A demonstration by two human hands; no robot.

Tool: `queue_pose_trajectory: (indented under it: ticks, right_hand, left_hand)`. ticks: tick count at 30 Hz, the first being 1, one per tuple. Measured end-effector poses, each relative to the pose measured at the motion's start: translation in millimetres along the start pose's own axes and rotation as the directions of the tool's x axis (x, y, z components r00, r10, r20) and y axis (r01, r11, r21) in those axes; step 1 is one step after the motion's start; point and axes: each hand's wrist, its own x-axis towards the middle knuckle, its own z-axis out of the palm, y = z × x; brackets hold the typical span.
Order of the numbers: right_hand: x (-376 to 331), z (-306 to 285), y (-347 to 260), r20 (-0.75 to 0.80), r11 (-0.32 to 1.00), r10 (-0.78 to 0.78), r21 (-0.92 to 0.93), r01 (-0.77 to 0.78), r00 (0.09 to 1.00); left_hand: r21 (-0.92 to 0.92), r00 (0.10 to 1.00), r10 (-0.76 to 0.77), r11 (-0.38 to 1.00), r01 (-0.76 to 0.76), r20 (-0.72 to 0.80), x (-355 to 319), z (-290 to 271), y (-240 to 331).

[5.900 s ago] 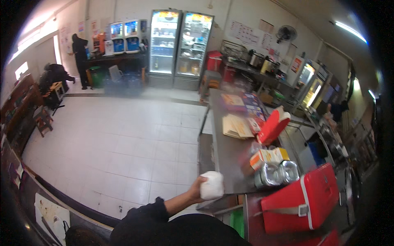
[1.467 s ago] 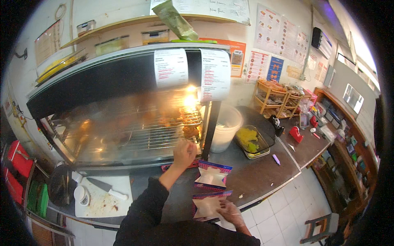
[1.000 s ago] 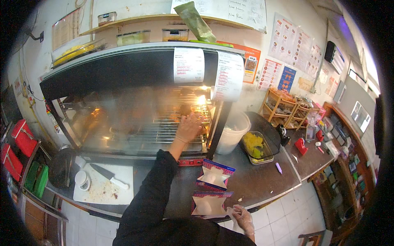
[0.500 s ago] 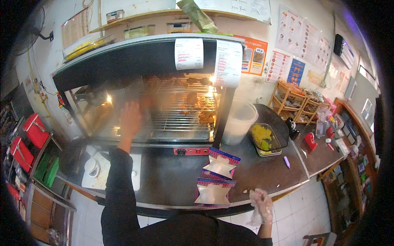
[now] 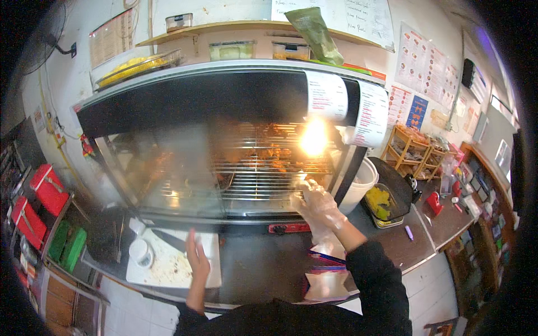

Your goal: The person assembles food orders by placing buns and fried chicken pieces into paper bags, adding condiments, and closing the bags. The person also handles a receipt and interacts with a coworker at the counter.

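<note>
The food [image 5: 277, 159] lies on the wire rack [image 5: 252, 187] inside the cabinet [image 5: 190, 95], ahead of the right hand [image 5: 319, 203] and slightly to its left. The right hand wears a clear, loose glove and is at the open right half of the cabinet front, fingers bent forward; whether it grips anything, or touches the rack, cannot be told. The left hand [image 5: 198, 259] is released, fingers extended, above the right part of the board [image 5: 171, 274]. The glass panel [image 5: 168, 173] covers the cabinet front ahead of the left hand. A lit lamp [image 5: 314, 138] is above the right hand, and a red control strip [image 5: 288, 228] lies below and left of it. Two paper boxes, the rear box [image 5: 330, 247] and the front box [image 5: 327, 285], stand on the desk [image 5: 258, 263] on the near side of the right hand; the glove partly hides the rear one. Left of the left hand, the knife [image 5: 170, 240] and a white jar [image 5: 141, 253] are on the board. To the right of the right hand are a bucket [image 5: 358, 183], then a dish [image 5: 392, 220] containing yellow food, with a purple marker [image 5: 409, 233] just beside it.
</note>
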Motion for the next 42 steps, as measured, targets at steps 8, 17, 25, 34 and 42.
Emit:
queue_pose_trajectory:
  ticks: [8, 17, 25, 34, 42]
  right_hand:
    - [145.9, 109.8, 79.8, -0.040, 0.852, 0.487, -0.197, -0.484, 0.873]
    - [150.7, 117.9, 118.6, 0.042, 0.717, 0.572, -0.510, -0.474, 0.819]
    - [241.5, 132.5, 96.4, 0.174, 0.787, 0.490, -0.509, -0.348, 0.854]
    - [259.0, 157.4, 139.2, 0.239, 0.823, 0.448, -0.487, -0.293, 0.862]
    - [166.0, 164.7, 149.0, 0.208, 0.571, 0.128, -0.815, 0.100, 0.970]
  left_hand:
    - [-0.243, 0.919, -0.386, 0.902, 0.358, -0.080, -16.6, -83.6, -69.9]
    - [-0.210, 0.884, -0.437, 0.891, 0.402, -0.164, 5.4, -72.8, -91.9]
    - [-0.108, 0.884, -0.396, 0.918, 0.381, -0.250, 4.1, -71.7, -68.3]
    - [-0.054, 0.744, -0.455, 0.867, 0.495, -0.489, -39.5, -125.8, -85.2]
    - [-0.070, 0.861, -0.418, 0.906, 0.417, -0.288, -8.0, -83.1, -70.5]
